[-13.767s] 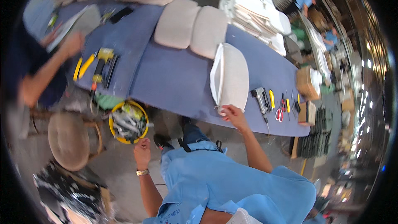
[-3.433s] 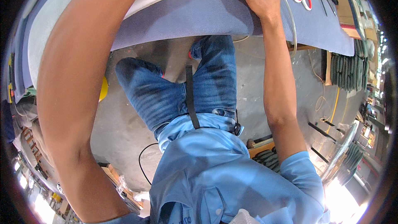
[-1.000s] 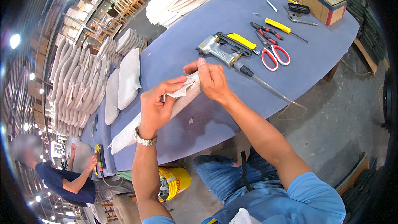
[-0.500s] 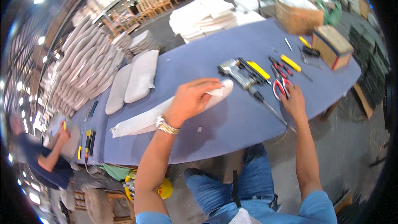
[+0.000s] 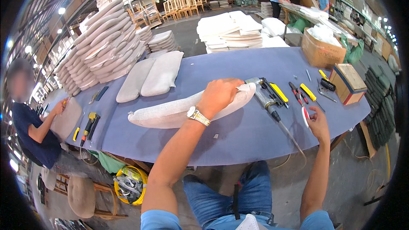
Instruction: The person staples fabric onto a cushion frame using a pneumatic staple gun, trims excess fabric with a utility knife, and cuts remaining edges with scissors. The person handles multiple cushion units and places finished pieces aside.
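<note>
Cushion (image 5: 179, 113) lies lengthwise across table (image 5: 238, 132), left hand (image 5: 219, 96) gripping its right end.

A long blue-covered worktable (image 5: 238, 134) runs across the middle of the view. At about ten o'clock on it, two flat grey upholstered seat pads (image 5: 150, 78) lie side by side, and beyond them a tall slanting stack of grey cushions (image 5: 100, 44) leans. At twelve o'clock a pile of white foam sheets (image 5: 232, 30) stands past the table's far edge. Toward two o'clock an open brown cardboard box (image 5: 320, 51) sits, with a small wooden box (image 5: 348, 83) just beside it at three o'clock. At eight o'clock a seated person in a dark shirt (image 5: 32, 134) works, and a yellow round bucket (image 5: 130, 184) stands on the floor at seven o'clock.
</note>
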Tool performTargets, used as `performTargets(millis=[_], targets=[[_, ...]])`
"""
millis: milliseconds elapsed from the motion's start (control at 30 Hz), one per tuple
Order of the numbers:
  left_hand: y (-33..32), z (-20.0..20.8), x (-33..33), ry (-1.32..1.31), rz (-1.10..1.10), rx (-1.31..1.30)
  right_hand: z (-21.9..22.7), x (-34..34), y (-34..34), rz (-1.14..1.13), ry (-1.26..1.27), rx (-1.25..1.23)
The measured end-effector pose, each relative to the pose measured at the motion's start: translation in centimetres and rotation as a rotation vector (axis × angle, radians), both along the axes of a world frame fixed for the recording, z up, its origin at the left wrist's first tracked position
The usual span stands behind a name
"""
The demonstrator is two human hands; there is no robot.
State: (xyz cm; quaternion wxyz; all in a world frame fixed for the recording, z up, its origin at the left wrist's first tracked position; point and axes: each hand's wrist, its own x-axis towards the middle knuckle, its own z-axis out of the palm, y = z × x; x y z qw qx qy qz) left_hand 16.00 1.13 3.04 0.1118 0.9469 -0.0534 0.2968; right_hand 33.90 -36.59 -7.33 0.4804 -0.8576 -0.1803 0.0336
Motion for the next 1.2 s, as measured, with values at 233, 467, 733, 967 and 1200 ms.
performTargets(millis=[233,467,733,967,1200], targets=[[-2.3,-0.1,4.5,0.175,0.372,0.150,2.7,-11.8,9.1,0.423,0.266,0.677],[-1.1,1.2,4.4,0.072,0.242,0.014,4.2,-15.8,17.3,0.615,0.817,1.103],[-0.9,1.9,4.6,0.193,0.141,-0.395,4.8,-15.6,19.5,0.562,1.081,1.267],[-1.6,1.5,4.3,0.223,0.100,-0.578,4.7,-15.7,20.2,0.570,1.182,1.231],[-3.0,0.7,4.1,0.205,0.070,-0.659,4.4,-16.6,20.0,0.524,1.187,1.203]])
